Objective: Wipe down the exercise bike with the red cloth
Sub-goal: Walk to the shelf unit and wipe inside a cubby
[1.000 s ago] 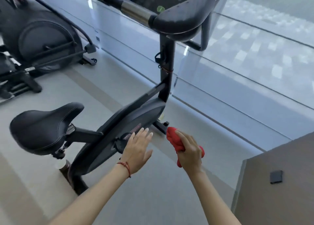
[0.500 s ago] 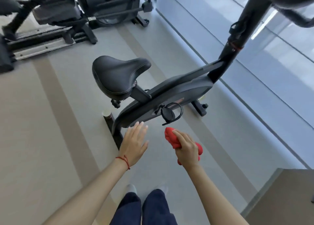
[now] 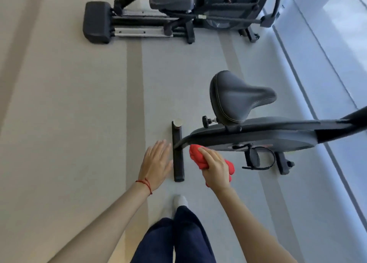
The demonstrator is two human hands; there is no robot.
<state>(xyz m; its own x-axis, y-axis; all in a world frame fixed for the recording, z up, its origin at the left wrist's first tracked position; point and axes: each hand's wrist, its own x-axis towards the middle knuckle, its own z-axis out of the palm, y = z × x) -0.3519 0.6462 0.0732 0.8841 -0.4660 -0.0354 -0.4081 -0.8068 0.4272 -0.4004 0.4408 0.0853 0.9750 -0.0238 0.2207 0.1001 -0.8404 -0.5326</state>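
The black exercise bike (image 3: 264, 137) stands at the right, its saddle (image 3: 236, 96) on top and a pedal with a strap (image 3: 256, 157) on the near side. Its rear floor bar (image 3: 177, 153) lies between my hands. My right hand (image 3: 214, 165) grips the bunched red cloth (image 3: 196, 155) just below the rear end of the bike's body, close to where the frame meets the bar. My left hand (image 3: 155, 161) hovers flat with fingers apart, just left of the bar, holding nothing.
A second black exercise machine (image 3: 172, 10) stands on the floor farther ahead. A glass wall with a low sill (image 3: 325, 68) runs along the right. My legs in dark trousers (image 3: 176, 235) and one light shoe (image 3: 179, 201) are at the bottom.
The view has swung left and downward, from the handlebars to the bike's rear. Both hands have shifted from the bike's middle to its rear floor bar, the cloth still in my right hand.
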